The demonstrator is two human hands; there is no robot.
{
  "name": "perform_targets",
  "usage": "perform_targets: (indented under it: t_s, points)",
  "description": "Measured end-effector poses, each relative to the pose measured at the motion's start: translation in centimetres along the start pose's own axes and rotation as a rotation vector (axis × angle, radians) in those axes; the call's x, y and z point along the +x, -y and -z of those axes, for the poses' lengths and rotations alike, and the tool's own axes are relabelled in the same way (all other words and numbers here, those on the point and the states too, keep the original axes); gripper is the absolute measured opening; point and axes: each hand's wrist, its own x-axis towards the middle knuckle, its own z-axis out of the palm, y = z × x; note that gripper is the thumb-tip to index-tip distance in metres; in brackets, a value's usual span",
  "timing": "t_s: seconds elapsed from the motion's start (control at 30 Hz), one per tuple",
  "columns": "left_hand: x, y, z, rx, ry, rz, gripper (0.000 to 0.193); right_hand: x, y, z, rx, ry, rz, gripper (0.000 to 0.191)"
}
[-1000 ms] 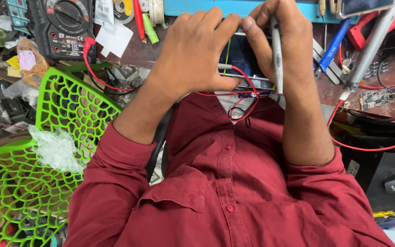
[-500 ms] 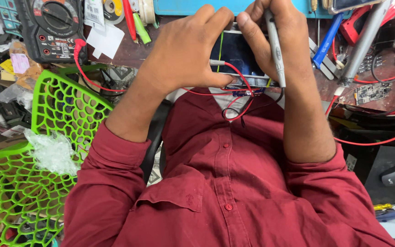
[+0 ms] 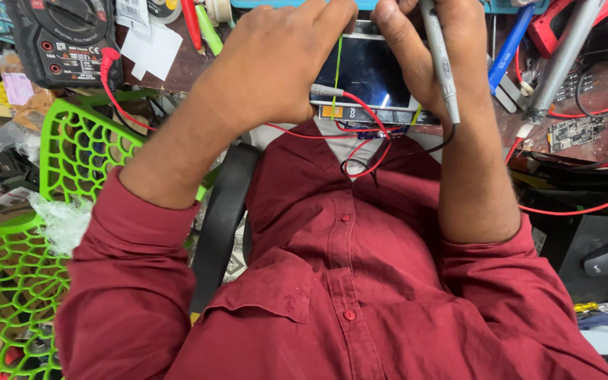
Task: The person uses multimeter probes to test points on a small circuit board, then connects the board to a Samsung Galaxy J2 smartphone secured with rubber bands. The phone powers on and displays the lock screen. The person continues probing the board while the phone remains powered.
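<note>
Head view looks straight down at my two hands over a messy bench. My left hand (image 3: 276, 67) lies curled on the left edge of a small flat device with a dark screen (image 3: 367, 70). Its fingers are bent together and press on the device, with a thin metal probe tip (image 3: 325, 90) poking out from under the hand. A red wire (image 3: 360, 112) runs from that tip and loops down toward my dark red shirt (image 3: 360, 281).

My right hand (image 3: 438, 56) is closed around a grey pen-shaped tool (image 3: 441, 60). The tool stands nearly upright along my palm, and I cannot tell where its top end touches because the picture cuts it off.

The device sits between both hands, near the bench edge, just above my shirt collar.

I see a black meter (image 3: 61, 39) at the top left with a red lead plugged in. A bright green plastic chair (image 3: 72, 148) stands on the left. A small green circuit board (image 3: 575, 134) and a blue-handled tool (image 3: 511, 42) lie on the right.
</note>
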Motion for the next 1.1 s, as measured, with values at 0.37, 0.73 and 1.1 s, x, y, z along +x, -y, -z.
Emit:
perform_targets:
  t_s: [0.37,0.73,1.1]
  points:
    - [0.5,-0.7,-0.1,0.161,-0.011,0.011,0.085,-0.6,-0.6,-0.2,0.028,-0.027,0.057,0.017]
    - [0.0,-0.9,-0.9,0.019,-0.045,0.111,0.092,-0.7,-0.7,-0.5,-0.177,-0.045,0.213,0.011]
    - [0.4,-0.7,-1.2,-0.039,-0.093,0.066,0.085,-0.3,-0.2,0.1,-0.135,-0.023,0.135,0.013]
